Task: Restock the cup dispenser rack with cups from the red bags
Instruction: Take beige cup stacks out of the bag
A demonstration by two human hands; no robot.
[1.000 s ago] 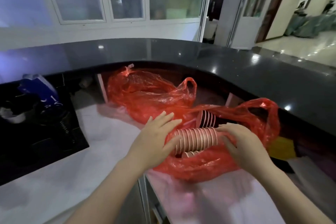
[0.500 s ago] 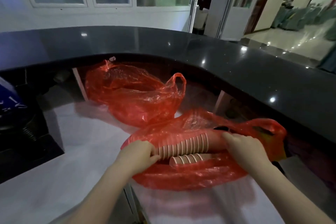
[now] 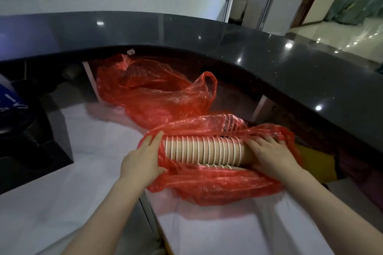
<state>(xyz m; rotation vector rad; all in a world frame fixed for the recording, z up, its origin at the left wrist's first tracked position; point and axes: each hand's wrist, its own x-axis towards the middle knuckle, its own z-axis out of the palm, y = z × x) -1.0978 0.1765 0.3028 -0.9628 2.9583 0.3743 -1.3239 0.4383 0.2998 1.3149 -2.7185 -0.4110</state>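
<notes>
The stack of paper cups (image 3: 204, 150) lies sideways in the near red bag (image 3: 217, 184) on the white worktop (image 3: 78, 174). The left hand (image 3: 143, 161) cups its left end through the plastic; the right hand (image 3: 269, 154) grips its right end. Judged light, crushable and prone to separating, so support both ends. The film looks slippery. No legible labels.

head view | worn high, faces forward-down | close over white counter (image 3: 62, 203) | single view
</notes>
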